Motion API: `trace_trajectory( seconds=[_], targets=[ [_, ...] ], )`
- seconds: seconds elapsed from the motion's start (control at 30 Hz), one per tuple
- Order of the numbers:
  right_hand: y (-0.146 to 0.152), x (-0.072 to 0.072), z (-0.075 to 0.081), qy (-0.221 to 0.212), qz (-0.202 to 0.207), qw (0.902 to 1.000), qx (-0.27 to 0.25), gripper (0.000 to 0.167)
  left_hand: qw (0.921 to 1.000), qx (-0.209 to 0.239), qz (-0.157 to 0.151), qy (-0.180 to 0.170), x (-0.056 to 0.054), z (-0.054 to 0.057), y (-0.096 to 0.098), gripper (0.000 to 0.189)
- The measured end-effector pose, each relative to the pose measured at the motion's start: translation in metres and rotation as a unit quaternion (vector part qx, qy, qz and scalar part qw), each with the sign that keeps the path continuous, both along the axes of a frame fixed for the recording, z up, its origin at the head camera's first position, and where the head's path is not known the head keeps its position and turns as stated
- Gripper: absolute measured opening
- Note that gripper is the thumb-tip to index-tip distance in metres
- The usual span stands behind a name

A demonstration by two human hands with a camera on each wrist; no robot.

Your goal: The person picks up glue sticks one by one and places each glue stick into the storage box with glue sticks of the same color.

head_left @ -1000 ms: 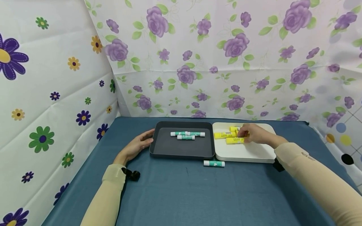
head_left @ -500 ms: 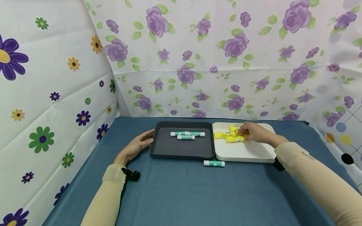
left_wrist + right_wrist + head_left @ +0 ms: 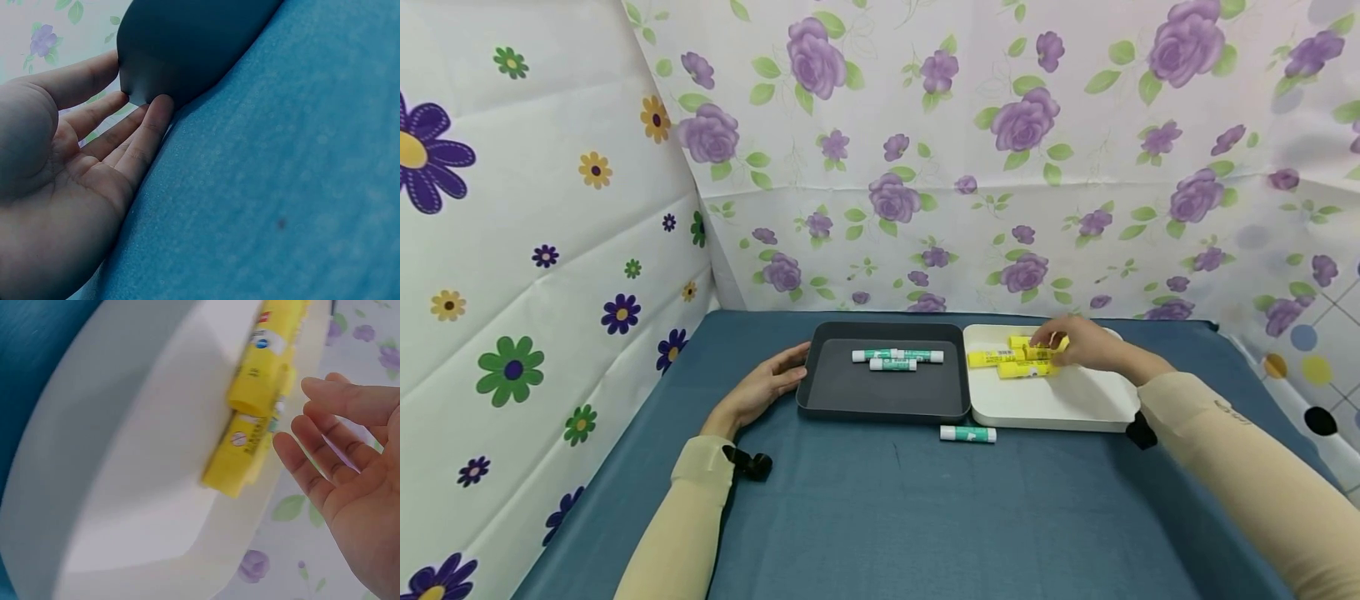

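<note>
My left hand (image 3: 758,390) lies at the left end of the dark grey tray (image 3: 887,408), its extended fingertips touching the tray's outer wall in the left wrist view. Three green-and-white glue sticks (image 3: 892,365) lie together in that tray. Over the white tray (image 3: 1052,408), my right hand (image 3: 1084,343) hovers with loosely bent fingers. Several yellow glue sticks (image 3: 1026,369) are grouped at that tray's left side, just beside the fingertips. The right wrist view shows a gap between this hand (image 3: 356,450) and the yellow glue sticks (image 3: 265,362), with nothing in its grasp.
Another green-and-white glue stick (image 3: 967,434) rests on the blue tablecloth (image 3: 880,517), in front of where the two trays meet. Behind the table hangs a flowered curtain (image 3: 895,233); a second one (image 3: 572,292) borders the left side.
My right hand has let go of the yellow glue stick and risen slightly to the right, its fingers loosening. The left hand has stayed in place.
</note>
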State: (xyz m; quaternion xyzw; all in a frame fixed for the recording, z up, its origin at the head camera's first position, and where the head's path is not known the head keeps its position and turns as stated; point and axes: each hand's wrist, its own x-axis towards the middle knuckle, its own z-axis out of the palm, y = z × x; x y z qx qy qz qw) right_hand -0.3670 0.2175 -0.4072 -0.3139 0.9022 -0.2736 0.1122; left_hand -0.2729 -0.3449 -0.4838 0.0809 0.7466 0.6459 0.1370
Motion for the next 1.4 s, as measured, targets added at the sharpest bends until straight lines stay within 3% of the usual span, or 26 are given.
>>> trace_trajectory(
  seconds=[0.37, 0.73, 1.03, 1.4],
  targets=[
    [-0.009, 0.02, 0.033, -0.023, 0.009, 0.9984, -0.051, 0.038, 0.9999, -0.007, 0.006, -0.006, 0.0, 0.002, 0.002, 0.066],
    [-0.027, 0.046, 0.047, -0.047, 0.048, 0.9916, -0.11, 0.037, 0.9999, -0.004, 0.007, -0.008, 0.0, 0.002, 0.001, 0.067],
    [-0.044, 0.076, 0.043, -0.081, 0.062, 0.9881, -0.115, 0.035, 1.0, -0.001, 0.006, -0.007, 0.001, 0.002, 0.001, 0.065],
    [-0.063, 0.106, 0.014, -0.111, 0.097, 0.9795, -0.137, 0.036, 1.0, 0.004, 0.002, -0.007, 0.0, 0.002, 0.001, 0.064]
  ],
)
